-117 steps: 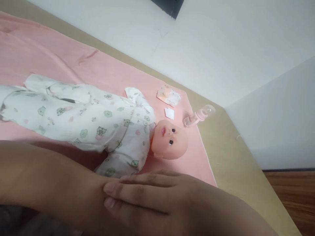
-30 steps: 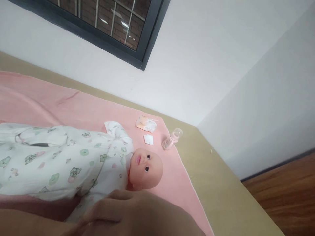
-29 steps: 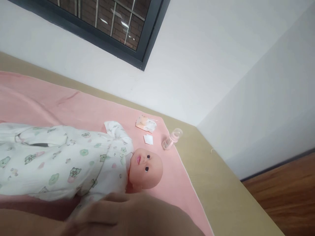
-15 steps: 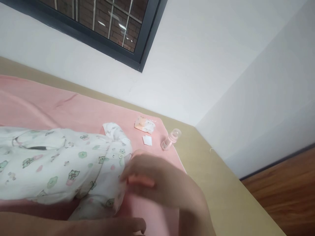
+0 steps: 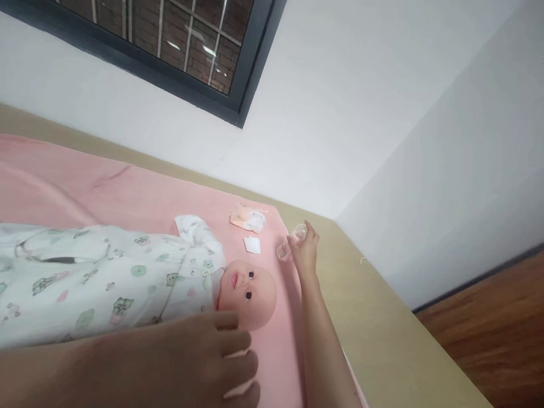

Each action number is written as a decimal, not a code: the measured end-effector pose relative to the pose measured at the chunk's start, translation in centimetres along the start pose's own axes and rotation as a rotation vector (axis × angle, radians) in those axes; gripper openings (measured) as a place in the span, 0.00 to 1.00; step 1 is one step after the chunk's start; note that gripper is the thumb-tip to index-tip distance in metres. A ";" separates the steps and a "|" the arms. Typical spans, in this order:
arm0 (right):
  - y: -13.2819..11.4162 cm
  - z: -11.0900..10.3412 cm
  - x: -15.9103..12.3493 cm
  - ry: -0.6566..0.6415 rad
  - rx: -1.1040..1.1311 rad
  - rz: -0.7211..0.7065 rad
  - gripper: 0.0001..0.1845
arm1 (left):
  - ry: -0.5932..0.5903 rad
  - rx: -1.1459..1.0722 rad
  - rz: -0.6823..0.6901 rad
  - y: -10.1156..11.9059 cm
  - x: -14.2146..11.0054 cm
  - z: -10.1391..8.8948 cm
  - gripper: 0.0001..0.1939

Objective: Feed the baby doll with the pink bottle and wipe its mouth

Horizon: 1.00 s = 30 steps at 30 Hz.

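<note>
A baby doll [image 5: 250, 294] lies on its back, face up, dressed in white clothes [image 5: 140, 277] with green and pink animal prints. My right hand [image 5: 305, 246] reaches past the doll's head and has its fingers around the clear cap end of a small baby bottle [image 5: 282, 250], which stands tilted in view at the pink cloth's edge. In the foreground, my left hand [image 5: 212, 351] hovers beside the doll's head, palm down, fingers slightly bent with gaps between them. Nothing shows in it, and it covers part of the doll's near side.
A pink cloth [image 5: 170, 198] covers much of the wooden tabletop [image 5: 361, 306]. Near the bottle lie a small printed packet [image 5: 249, 217] and a folded white square [image 5: 252, 245]. Behind are a white wall [image 5: 323, 113] and a dark-framed window [image 5: 238, 107].
My right hand has moved from over the doll's head out to the bottle and taken hold of it, uncovering the face. My left hand has come further into view, up and to the right.
</note>
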State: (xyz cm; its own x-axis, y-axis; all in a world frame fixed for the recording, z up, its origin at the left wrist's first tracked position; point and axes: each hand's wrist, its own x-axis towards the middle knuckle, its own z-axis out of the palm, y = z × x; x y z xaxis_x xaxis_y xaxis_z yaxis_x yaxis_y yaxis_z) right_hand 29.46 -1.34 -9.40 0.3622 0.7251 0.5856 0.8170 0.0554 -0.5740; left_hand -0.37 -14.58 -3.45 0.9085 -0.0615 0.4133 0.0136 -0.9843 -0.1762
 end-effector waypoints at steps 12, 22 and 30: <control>-0.7 0.2 -0.8 0.023 -0.030 0.042 0.39 | 0.071 0.276 -0.156 -4.6 -0.8 -0.6 0.09; -9.0 -2.1 -1.4 0.055 0.455 -0.143 0.41 | 0.277 0.371 -0.338 -6.8 -1.3 0.0 0.13; -16.6 -4.0 -6.8 -0.114 0.602 -0.393 0.37 | 0.457 0.286 -0.585 -6.7 -1.4 -0.2 0.21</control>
State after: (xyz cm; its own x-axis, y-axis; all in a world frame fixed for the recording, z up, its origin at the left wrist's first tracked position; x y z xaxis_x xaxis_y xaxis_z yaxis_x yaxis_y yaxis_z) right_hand 15.26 -9.95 -1.59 0.0169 0.6395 0.7686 0.4768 0.6705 -0.5684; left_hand -1.82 -7.97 -2.67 0.4606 0.3296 0.8241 0.5985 -0.8010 -0.0141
